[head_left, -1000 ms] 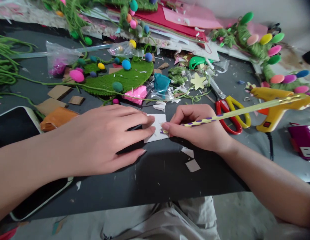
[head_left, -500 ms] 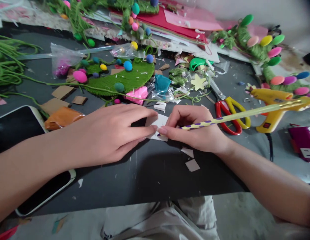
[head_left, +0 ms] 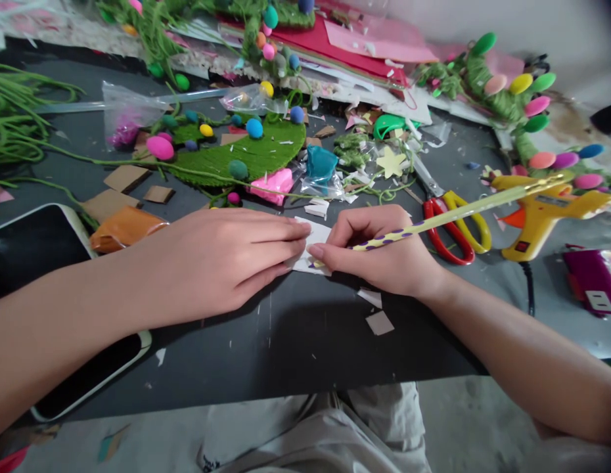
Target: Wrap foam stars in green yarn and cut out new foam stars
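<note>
A single head-worn camera looked forward and down, close over the dark table (head_left: 305, 341), its far clutter receding toward the upper edge.

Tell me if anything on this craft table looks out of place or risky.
The phone lies under the left forearm with its corner past the table edge. Paper scraps litter the surface beside the right hand, which holds a pencil.
</note>
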Available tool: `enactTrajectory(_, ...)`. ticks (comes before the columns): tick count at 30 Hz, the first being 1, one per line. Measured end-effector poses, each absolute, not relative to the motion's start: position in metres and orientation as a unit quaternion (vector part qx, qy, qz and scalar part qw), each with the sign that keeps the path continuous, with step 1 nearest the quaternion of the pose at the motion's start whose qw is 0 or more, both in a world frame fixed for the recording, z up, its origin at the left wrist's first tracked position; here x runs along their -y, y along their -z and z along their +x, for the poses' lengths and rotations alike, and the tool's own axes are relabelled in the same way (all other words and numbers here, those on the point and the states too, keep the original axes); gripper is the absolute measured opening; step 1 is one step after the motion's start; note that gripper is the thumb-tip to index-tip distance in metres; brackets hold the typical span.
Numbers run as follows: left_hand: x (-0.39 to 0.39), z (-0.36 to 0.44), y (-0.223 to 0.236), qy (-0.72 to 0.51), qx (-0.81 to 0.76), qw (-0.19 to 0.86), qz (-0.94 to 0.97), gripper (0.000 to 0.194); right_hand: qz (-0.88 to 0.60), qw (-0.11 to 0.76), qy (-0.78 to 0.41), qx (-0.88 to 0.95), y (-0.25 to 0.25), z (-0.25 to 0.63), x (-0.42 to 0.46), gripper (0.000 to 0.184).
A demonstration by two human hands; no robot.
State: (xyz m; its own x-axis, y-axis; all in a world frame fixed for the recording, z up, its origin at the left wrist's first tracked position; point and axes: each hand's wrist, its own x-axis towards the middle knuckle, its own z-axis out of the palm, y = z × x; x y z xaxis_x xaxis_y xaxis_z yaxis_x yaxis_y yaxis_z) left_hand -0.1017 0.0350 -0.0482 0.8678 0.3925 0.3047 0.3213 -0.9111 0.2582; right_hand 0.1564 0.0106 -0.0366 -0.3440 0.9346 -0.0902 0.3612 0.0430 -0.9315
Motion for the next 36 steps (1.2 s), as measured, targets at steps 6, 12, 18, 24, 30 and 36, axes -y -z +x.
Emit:
enactTrajectory(6,-0.0343,-0.1014,0.0483,-0.176,-0.188,0.099,0.961,0.031,-0.493,0.305,-0.477,0.661,0.0375,0.1566,-0.0104,0.034)
enactTrajectory(12,-0.0342,-0.1024,0.0487,-0.17,-0.198,0.106,0.959,0.033,-0.505,0.298,-0.477,0.654,0.0367,0.157,-0.0101,0.037)
enactTrajectory(18,-0.0343,-0.1025,0.0488,-0.171,-0.194,0.102,0.961,0.032,-0.497,0.299,-0.476,0.661,0.0382,0.1568,-0.01,0.037)
enactTrajectory(24,-0.0341,-0.1019,0.049,-0.18,-0.187,0.097,0.961,0.031,-0.491,0.3,-0.48,0.662,0.0379,0.1563,-0.0099,0.034)
enactTrajectory(30,-0.0342,-0.103,0.0483,-0.178,-0.185,0.089,0.962,0.03,-0.495,0.322,-0.486,0.644,0.038,0.1584,-0.0105,0.035)
enactTrajectory(36,-0.034,-0.1021,0.0491,-0.174,-0.189,0.092,0.962,0.032,-0.527,0.35,-0.456,0.626,0.0359,0.1631,-0.008,0.035)
